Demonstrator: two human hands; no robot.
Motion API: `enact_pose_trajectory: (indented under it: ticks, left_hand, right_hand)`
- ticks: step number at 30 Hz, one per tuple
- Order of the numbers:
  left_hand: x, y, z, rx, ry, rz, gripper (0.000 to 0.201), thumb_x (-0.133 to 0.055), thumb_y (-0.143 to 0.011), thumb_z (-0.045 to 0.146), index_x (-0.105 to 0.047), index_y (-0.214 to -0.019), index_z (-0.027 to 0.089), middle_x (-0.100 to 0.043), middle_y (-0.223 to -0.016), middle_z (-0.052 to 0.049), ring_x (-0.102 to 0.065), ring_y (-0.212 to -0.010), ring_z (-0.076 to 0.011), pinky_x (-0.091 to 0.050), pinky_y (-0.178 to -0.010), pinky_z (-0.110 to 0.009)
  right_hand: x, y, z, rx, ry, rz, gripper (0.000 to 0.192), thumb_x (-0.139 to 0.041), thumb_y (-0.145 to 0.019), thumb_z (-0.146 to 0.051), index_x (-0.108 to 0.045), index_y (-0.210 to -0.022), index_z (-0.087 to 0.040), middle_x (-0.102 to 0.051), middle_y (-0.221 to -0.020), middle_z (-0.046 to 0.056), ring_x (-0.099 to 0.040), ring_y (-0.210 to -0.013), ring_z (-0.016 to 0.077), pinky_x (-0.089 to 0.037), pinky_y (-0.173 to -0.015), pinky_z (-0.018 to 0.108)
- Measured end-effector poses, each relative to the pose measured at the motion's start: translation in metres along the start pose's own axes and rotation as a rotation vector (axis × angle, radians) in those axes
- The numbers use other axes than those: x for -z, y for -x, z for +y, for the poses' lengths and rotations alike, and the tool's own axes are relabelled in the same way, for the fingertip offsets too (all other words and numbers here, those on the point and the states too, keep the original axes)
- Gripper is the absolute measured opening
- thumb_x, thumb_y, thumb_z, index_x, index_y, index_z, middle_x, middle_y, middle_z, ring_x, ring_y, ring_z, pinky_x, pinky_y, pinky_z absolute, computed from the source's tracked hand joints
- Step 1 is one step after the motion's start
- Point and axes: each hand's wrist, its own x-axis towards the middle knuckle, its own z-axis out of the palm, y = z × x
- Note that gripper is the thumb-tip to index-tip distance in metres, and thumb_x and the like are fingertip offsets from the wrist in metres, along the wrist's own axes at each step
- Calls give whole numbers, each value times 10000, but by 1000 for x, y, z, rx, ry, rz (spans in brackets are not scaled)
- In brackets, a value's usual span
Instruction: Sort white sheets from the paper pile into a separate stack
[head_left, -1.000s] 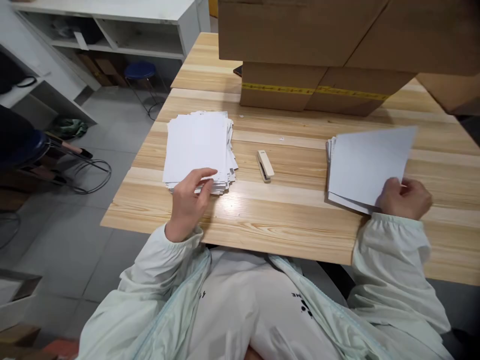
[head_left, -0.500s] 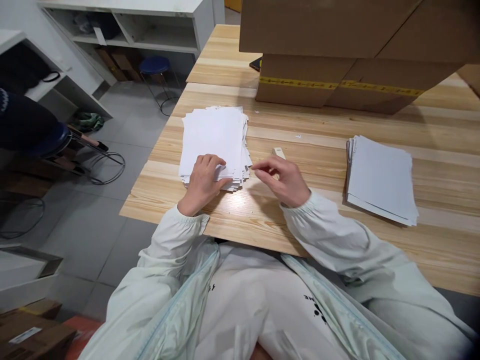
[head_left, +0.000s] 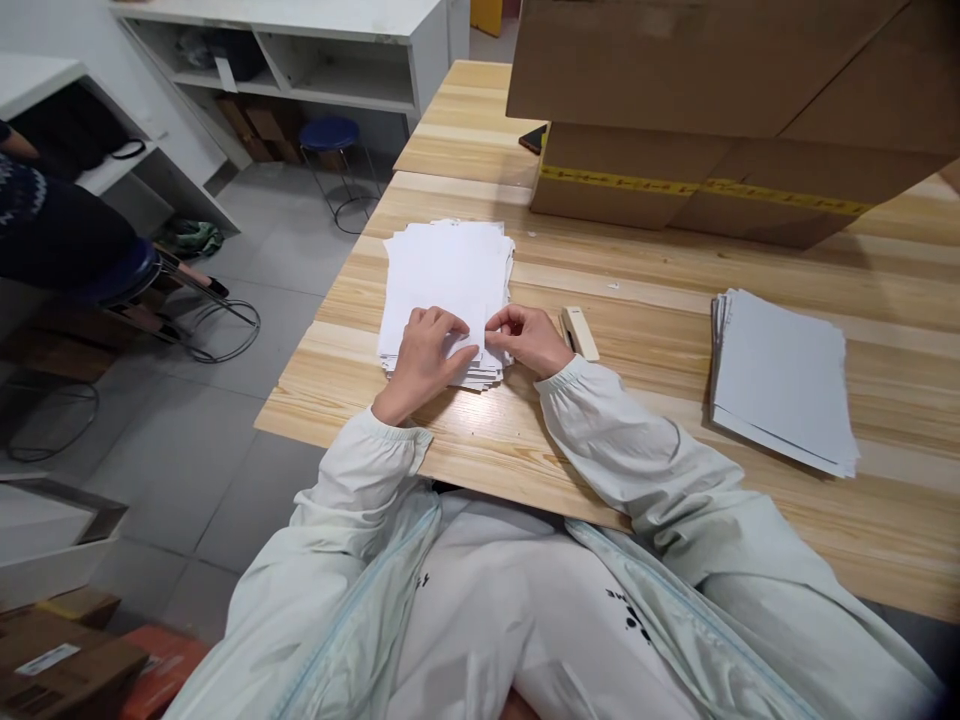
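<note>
Since the earlier frame, your right hand (head_left: 527,338) has crossed from the table centre to the near-right corner of the loose paper stack (head_left: 448,290); before that it was setting a sheet on the second stack at 3 o'clock. Your left hand (head_left: 426,355) has stayed on the stack's near edge.

Current state:
- Left hand: fingers curled, pressed down on the top sheets at the near edge, thumb side toward the right hand. Appears to be pinning or separating sheets; cannot tell how many.
- Right hand: fingers drawn together, pinching at the near-right corner of the top sheets, approx. touching the left hand's fingertips.
- Loose paper stack: flat on the wooden table (head_left: 660,420), at 12 o'clock from your hands, edges uneven.
- Stapler (head_left: 579,332): lies on the table just beside your right wrist, at 3 o'clock, untouched.
- Second paper stack (head_left: 784,385): well apart at 3 o'clock, squared, lying flat.
- Cardboard boxes (head_left: 705,120): far side of table, 1 o'clock.

Progress (judgement): the thick left stack vs. the thinner right stack suggests most of the sheets are left to process. A new set is only being gripped; it has not been lifted.
</note>
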Motion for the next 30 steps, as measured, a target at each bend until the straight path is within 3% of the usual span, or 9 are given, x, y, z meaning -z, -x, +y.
enact_pose_trajectory:
  ticks: [4,10,13,18,21,25,30]
  left_hand:
    - [1,0,-2,-3,23,-4,274,-790,-814,382,-636,-953,203,-676,-1012,-66,-521,-988,-259,-430,-927,-403]
    - [2,0,-1,33,109,46,74,-677,-879,252,-624,-895,202,-664,-913,-47,-524,-941,-229,-425,-889,-367]
    - [3,0,-1,157,246,122,58,-621,-877,213,-589,-829,206,-596,-782,-9,-520,-818,-188,-422,-784,-324]
    - [1,0,-5,339,592,261,92,-607,-850,247,-540,-801,208,-536,-694,36,-486,-656,-126,-382,-633,-261]
    - [1,1,-6,380,675,276,85,-622,-786,211,-539,-766,208,-511,-655,51,-468,-611,-113,-363,-595,-250]
    - [11,0,-5,375,718,182,99,-655,-751,223,-577,-698,194,-586,-680,28,-532,-655,-124,-414,-634,-257]
    - [24,-13,-11,353,806,36,415,-659,-859,571,-677,-739,174,-748,-818,-76,-653,-762,-172,-504,-748,-303]
  right_hand:
    - [-2,1,3,51,68,32,191,-742,-654,-334,-689,-738,-170,-472,-601,-60,-416,-579,101,-305,-560,266]
    - [-8,12,-7,347,567,187,127,-657,-835,-263,-750,-902,-208,-630,-791,26,-558,-797,194,-363,-762,346]
    - [-8,15,-10,441,727,225,182,-600,-919,-271,-750,-1008,-216,-678,-921,78,-574,-932,252,-353,-822,386]
    - [-7,16,-9,535,738,311,234,-502,-987,-271,-710,-1069,-204,-685,-1003,102,-551,-985,272,-367,-867,406]
    - [-11,13,-9,562,741,216,248,-497,-998,-294,-726,-994,-202,-700,-953,95,-547,-957,269,-367,-870,409]
    - [-19,6,-9,506,730,164,291,-509,-984,-286,-710,-1171,-190,-719,-1015,110,-553,-969,282,-379,-862,412]
    - [-23,-2,-11,496,519,70,343,-492,-986,-303,-699,-1222,-165,-737,-1040,111,-596,-961,256,-440,-891,395]
